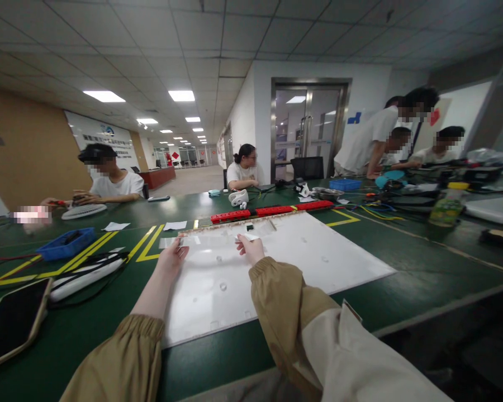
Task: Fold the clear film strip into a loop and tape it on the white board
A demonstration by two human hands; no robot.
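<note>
1. A clear strip (pixel 207 241) is seen between the two hands, above the far left part of a white panel (pixel 285 273); its contact with the panel cannot be told. The panel is laid flat on a green table (pixel 209 368), and clock directions are counted from its middle.
2. At 9 o'clock, by the panel's left edge, the left hand (pixel 174 257) is kept half open, with fingers loosely curled. The strip's end is met by its fingertips; whether it is gripped cannot be told.
3. At 10 o'clock, the right hand (pixel 251 248) is nearly closed. A pale piece (pixel 247 237) is pinched between thumb and fingers; whether it belongs to the strip is not clear.
4. From 11 to 1 o'clock, along the far edge, red bars (pixel 280 210) are placed in a row.
5. Farther out, at 9 o'clock, a blue tray (pixel 48 250) is found; between 8 and 9, a phone (pixel 14 321).
6. Between 2 and 3 o'clock, a yellow-capped bottle (pixel 447 206) is stood upright.
7. At 12 o'clock, beyond the bars, a seated co-worker (pixel 242 174) is seen.
</note>
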